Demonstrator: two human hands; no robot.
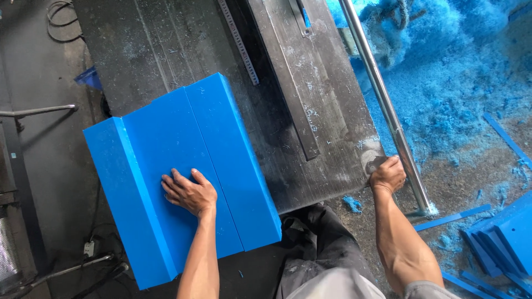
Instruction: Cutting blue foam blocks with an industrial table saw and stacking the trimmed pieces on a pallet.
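Workshop, steel saw table (310, 83), blue plastic shavings (443, 72) heaped on floor

Bright, even blue on the plastic block (183, 177), split by one thin dark seam running lengthwise, under the left hand (189, 192). Dark grey, scratched and dusted with pale blue specks across the saw table (310, 99); shiny silver on the rail (382, 99) along its right edge, under the right hand (388, 174). Fluffy light-blue over the shavings (443, 66) on the brownish floor (471, 166), deeper blue on the offcut strips (499, 238) at lower right.
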